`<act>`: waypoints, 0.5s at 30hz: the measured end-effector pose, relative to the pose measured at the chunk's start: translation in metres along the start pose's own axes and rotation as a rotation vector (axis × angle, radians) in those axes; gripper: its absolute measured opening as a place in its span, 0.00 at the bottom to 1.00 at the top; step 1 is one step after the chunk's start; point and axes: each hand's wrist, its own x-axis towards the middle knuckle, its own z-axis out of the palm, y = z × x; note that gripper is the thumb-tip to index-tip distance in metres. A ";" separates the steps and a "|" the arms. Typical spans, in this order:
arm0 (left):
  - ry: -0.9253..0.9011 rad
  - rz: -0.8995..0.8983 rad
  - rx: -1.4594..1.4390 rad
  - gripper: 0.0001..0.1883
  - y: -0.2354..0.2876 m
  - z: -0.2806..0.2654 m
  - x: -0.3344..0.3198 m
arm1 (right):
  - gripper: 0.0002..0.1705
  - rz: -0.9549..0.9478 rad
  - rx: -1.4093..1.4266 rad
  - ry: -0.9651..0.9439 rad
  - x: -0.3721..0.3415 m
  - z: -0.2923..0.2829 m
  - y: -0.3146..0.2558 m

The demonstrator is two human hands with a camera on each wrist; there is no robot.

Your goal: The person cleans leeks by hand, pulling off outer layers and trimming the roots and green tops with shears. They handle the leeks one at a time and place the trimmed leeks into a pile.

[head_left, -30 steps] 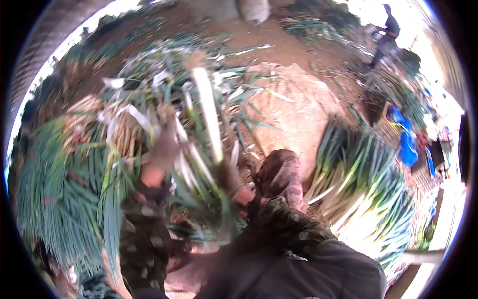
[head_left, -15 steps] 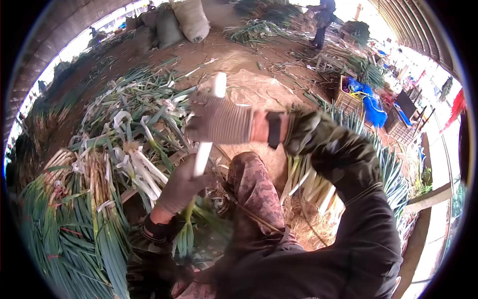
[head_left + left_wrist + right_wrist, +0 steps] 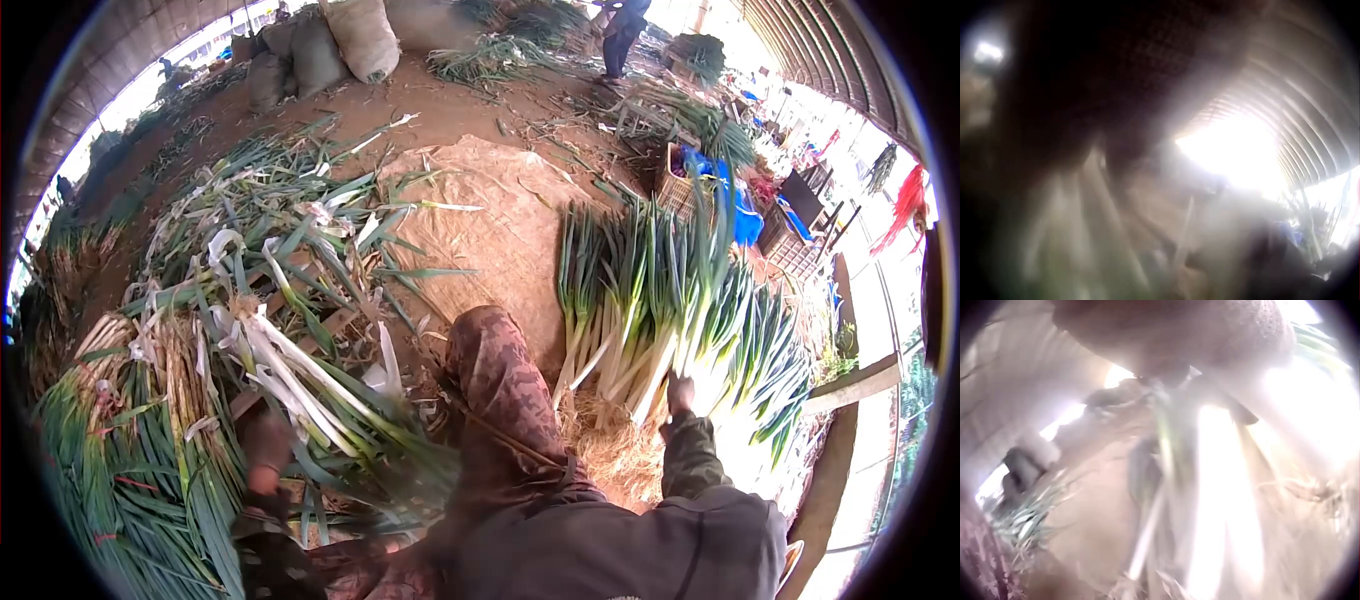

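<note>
My gloved right hand (image 3: 680, 393) grips a green onion by its white shank, at the near side of the row of cleaned green onions (image 3: 635, 290) on the right. Its blurred green leaves (image 3: 708, 255) point away from me. White shanks (image 3: 1213, 500) hang below the glove (image 3: 1179, 337) in the right wrist view. On the left, my gloved left hand (image 3: 265, 440) is blurred, right beside several untrimmed green onions (image 3: 300, 385) with white shanks and roots. Dark blur covers most of the left wrist view, with pale shanks (image 3: 1072, 231) under the hand.
Tied green onion bundles (image 3: 130, 460) lie at far left, with peeled leaf scraps (image 3: 270, 200) beyond. A tan sheet (image 3: 490, 220) covers the ground ahead. Sacks (image 3: 360, 40) stand at the back, a crate (image 3: 680, 185) at right. Another person (image 3: 622, 40) stands far off.
Both hands first worked at a white shank in front of me. The right hand then swung right to the row, while the left dropped back to the left pile. The view turned and steadied.
</note>
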 end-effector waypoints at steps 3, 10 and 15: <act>-0.163 -0.139 -0.066 0.20 -0.006 0.100 -0.035 | 0.20 0.314 0.148 -0.088 0.018 0.065 0.159; 0.067 -0.423 -0.363 0.39 0.035 0.157 -0.045 | 0.33 0.074 -0.029 0.143 -0.057 -0.038 -0.035; -0.112 -0.588 -0.483 0.43 0.049 0.164 -0.043 | 0.17 -0.273 0.262 -0.110 -0.079 -0.059 -0.211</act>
